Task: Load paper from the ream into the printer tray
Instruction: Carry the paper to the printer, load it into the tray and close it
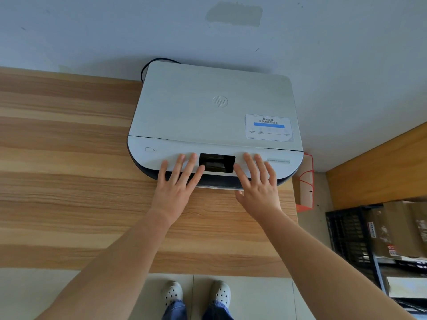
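Observation:
A white printer (208, 107) with a dark base stands on the wooden table (69, 169), pushed against the wall. Its dark screen (217, 162) sits in the middle of the front panel. My left hand (178, 181) lies flat on the panel left of the screen, fingers spread. My right hand (256, 181) rests flat to the right of the screen, with its thumb below the front lip. A thin pale edge of the tray (217, 187) shows under the front between my hands. No ream of paper is in view.
A black cable (147, 65) loops behind the printer. A brown paper bag with red string (306, 181) stands right of the table. A black crate (346, 236) and cardboard boxes (392, 229) fill a shelf at the right. My feet in white shoes (196, 294) stand at the table's front edge.

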Demonstrator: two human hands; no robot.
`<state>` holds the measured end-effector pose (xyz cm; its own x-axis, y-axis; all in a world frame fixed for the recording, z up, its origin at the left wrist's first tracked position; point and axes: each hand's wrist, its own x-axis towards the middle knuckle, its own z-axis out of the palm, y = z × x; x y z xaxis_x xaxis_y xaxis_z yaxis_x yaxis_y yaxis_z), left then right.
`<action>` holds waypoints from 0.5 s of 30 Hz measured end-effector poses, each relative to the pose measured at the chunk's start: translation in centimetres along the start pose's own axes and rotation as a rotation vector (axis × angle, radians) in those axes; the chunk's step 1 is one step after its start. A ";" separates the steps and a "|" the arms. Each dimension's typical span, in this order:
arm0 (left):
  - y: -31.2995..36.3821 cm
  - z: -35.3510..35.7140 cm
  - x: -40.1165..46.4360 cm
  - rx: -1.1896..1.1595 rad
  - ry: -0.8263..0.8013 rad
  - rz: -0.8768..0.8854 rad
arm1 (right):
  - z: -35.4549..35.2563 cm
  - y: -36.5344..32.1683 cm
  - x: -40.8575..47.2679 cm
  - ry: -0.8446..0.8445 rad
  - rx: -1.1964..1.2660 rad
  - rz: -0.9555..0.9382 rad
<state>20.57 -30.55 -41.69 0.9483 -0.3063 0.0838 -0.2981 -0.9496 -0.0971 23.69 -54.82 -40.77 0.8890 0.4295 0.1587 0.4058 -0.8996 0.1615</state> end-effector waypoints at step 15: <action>-0.7 2.1 0.2 0.083 0.120 0.047 | 2.8 0.6 0.2 0.227 -0.064 -0.054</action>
<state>21.16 -29.76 -43.71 0.9121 -0.3607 0.1949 -0.3271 -0.9268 -0.1845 24.70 -55.54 -43.36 0.7931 0.4900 0.3618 0.4306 -0.8712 0.2359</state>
